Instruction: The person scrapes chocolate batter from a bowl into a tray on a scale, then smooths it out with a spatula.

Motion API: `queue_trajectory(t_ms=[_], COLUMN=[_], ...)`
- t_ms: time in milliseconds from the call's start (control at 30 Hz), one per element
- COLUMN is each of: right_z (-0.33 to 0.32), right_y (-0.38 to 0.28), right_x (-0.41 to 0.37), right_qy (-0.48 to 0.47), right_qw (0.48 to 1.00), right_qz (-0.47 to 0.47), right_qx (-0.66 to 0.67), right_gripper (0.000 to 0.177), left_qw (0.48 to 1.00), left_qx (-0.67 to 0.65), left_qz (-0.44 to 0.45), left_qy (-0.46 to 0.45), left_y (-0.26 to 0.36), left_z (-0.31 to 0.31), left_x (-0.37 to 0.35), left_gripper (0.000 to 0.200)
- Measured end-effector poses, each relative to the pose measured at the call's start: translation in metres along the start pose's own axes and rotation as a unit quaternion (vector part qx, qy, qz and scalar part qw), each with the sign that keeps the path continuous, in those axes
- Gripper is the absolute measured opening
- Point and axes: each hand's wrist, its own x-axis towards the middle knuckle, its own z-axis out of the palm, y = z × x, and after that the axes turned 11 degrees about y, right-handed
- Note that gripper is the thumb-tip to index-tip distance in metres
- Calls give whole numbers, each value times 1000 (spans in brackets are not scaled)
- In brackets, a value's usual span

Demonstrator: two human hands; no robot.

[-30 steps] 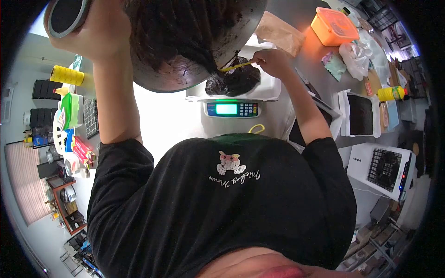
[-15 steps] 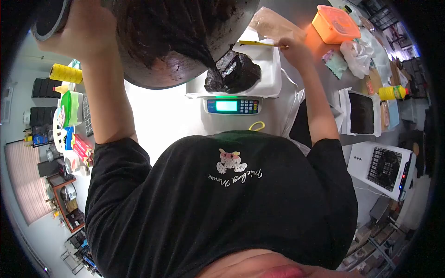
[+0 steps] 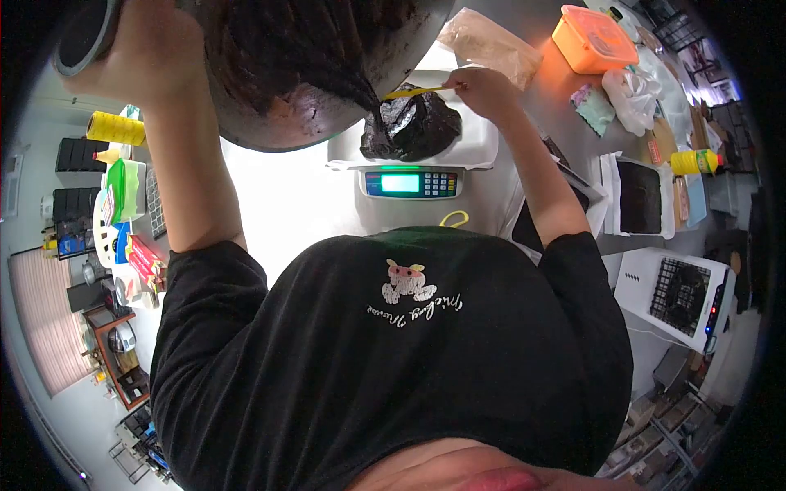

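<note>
A large metal mixing bowl (image 3: 262, 132) tilts at the top of the view, its inside coated with thick dark brown batter (image 3: 286, 41). My left hand (image 3: 155, 57) is closed on the bowl's far left side, near a grey curved rim or handle. From the bowl's lip, batter hangs down onto a dark glossy mound (image 3: 422, 131) in a white-lined tray (image 3: 481, 147). Beneath the tray, a digital scale (image 3: 409, 183) shows a lit green display. My right hand (image 3: 483, 90) grips a yellow spatula (image 3: 416, 92), whose tip reaches the batter at the lip.
A filled lined tray (image 3: 639, 196) lies to the right, near a white fan-like appliance (image 3: 675, 299). Farther back are an orange tub (image 3: 594, 45), a brown paper sheet (image 3: 491, 45) and plastic bags (image 3: 630, 102). A yellow roll (image 3: 115, 128) and packets line the left.
My right hand has moved left with the spatula, from beyond the tray's right side to the bowl's lip. The bowl has barely moved.
</note>
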Motion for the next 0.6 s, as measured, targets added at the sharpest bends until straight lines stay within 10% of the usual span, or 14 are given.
queue_trajectory(t_ms=[33, 167, 333, 600], right_z=[1, 6, 22, 4], right_y=[-7, -19, 14, 16], right_x=[0, -7, -19, -35], right_qy=[0, -3, 25, 55], right_qw=[1000, 1000, 996, 996], right_qz=[1, -26, -63, 57], right_qx=[0, -5, -65, -38], right_gripper=[17, 16, 17, 18], left_qw=[980, 981, 943, 965], left_qx=[140, 120, -323, -204], left_qz=[128, 118, 5, -106], left_qy=[-60, -96, 77, 126], left_y=[-1, -3, 56, 51], left_z=[-4, -8, 14, 11], left_x=[2, 7, 13, -7], left_gripper=[7, 8, 17, 24])
